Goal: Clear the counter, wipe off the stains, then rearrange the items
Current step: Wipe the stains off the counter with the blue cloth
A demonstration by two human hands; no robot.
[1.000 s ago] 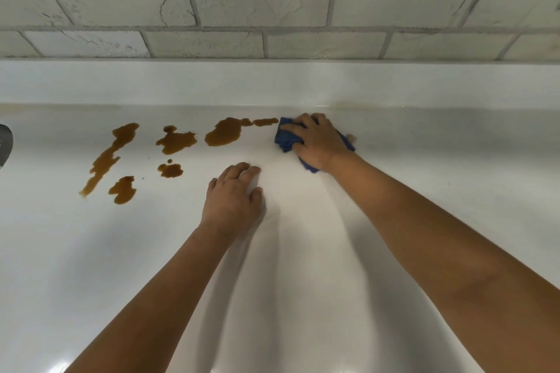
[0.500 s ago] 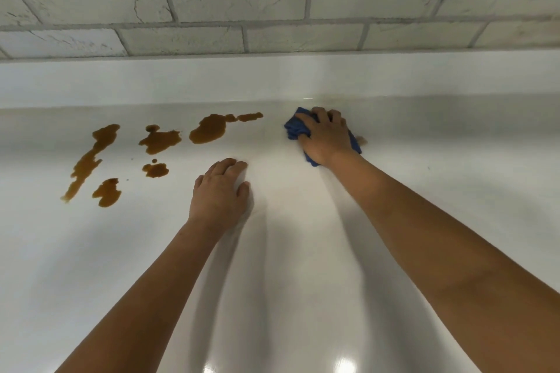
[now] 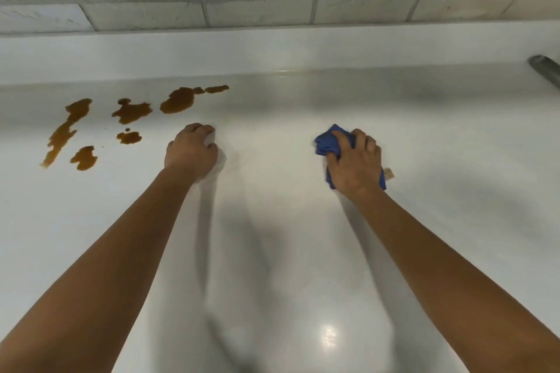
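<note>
I see my right hand (image 3: 354, 160) bunching the blue cloth (image 3: 330, 142) against the white desk (image 3: 272, 251). My left hand (image 3: 191, 151) rests beside the brown stains (image 3: 130, 112), fingers curled, holding nothing.

Both arms stretched forward, left hand (image 3: 191, 151) fingers curled under, right hand (image 3: 355, 162) clutching something
</note>
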